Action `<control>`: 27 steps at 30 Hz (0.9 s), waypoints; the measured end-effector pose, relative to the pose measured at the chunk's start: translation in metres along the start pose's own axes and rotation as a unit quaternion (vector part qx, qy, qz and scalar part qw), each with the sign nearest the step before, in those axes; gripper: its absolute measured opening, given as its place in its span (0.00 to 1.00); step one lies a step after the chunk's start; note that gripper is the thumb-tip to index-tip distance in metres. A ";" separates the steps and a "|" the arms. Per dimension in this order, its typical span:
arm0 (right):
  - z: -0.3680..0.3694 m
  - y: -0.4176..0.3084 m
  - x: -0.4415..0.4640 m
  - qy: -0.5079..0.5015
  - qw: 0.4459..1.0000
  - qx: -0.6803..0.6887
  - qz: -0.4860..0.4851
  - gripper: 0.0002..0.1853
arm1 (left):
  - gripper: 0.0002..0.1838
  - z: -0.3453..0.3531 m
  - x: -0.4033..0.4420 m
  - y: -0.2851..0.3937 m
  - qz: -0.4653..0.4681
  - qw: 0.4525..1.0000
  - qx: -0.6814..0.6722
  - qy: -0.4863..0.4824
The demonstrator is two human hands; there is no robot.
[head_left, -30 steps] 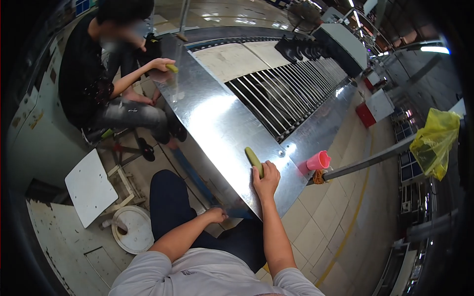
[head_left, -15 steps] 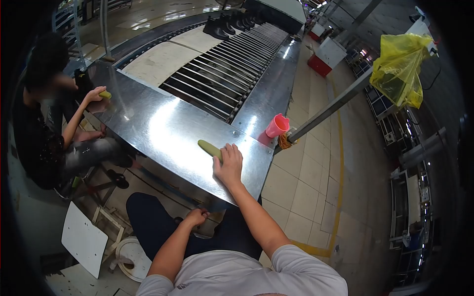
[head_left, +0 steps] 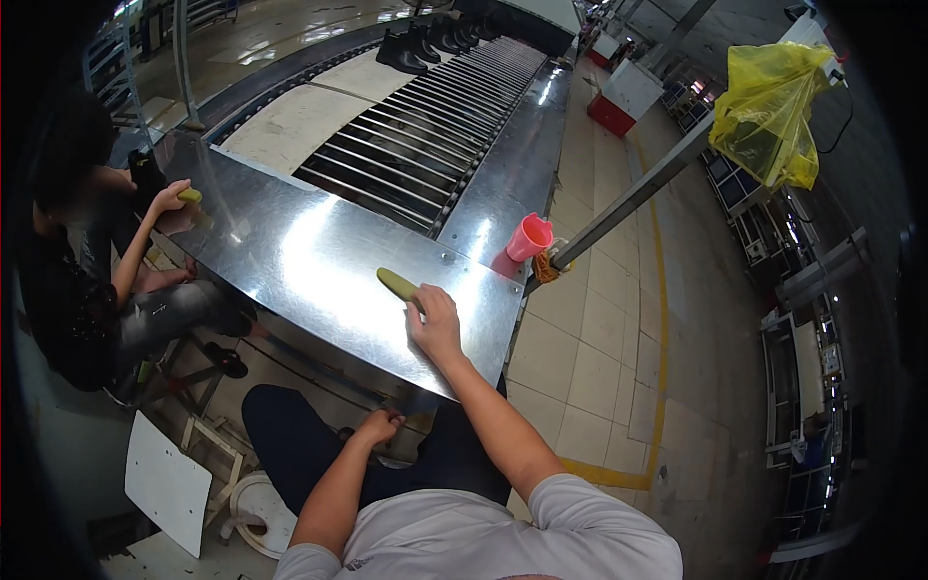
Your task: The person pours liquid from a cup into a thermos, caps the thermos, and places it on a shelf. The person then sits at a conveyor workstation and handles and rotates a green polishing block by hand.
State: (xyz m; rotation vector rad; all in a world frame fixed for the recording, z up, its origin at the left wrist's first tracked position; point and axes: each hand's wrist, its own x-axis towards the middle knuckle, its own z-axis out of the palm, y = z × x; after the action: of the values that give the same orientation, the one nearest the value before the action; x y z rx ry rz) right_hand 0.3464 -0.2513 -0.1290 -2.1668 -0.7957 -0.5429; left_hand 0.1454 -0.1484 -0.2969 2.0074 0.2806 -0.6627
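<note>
My right hand (head_left: 437, 321) rests at the metal table (head_left: 256, 242), its fingers wrapped round one end of a long green object (head_left: 394, 284). The object's other end points away to the upper left over the shiny surface. Below the table edge, near my lap, my left hand (head_left: 381, 425) is closed; whether anything is inside its fingers is hidden. A pink cup (head_left: 530, 238) stands near the table's right corner, to the right of my right hand.
A seated co-worker (head_left: 72, 290) at the left holds a similar green piece (head_left: 189, 195). Beyond the table runs a roller conveyor (head_left: 416, 145) with black boots (head_left: 398, 52). A yellow bag (head_left: 768, 116) hangs on a post at the right. A white stool (head_left: 166, 478) stands lower left.
The view has turned right, so the table and co-worker appear further left. My right hand stays on the green object, and my left hand stays low by my lap.
</note>
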 end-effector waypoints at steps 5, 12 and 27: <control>-0.011 -0.016 0.004 -0.017 0.990 -0.135 0.029 0.19 | 0.21 0.004 0.007 -0.005 -0.009 1.000 -0.007 -0.005; -0.010 -0.016 0.005 -0.048 0.997 -0.042 -0.031 0.21 | 0.21 0.002 0.005 -0.003 -0.008 1.000 -0.006 -0.011; -0.006 -0.010 0.003 -0.004 0.987 -0.150 -0.056 0.19 | 0.22 0.009 0.008 -0.009 0.016 1.000 0.006 0.016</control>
State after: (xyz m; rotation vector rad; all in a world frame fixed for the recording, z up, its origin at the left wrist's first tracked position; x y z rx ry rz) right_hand 0.3412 -0.2494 -0.1186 -2.4084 -0.8918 -0.7546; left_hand 0.1446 -0.1518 -0.3111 2.0313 0.2639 -0.6129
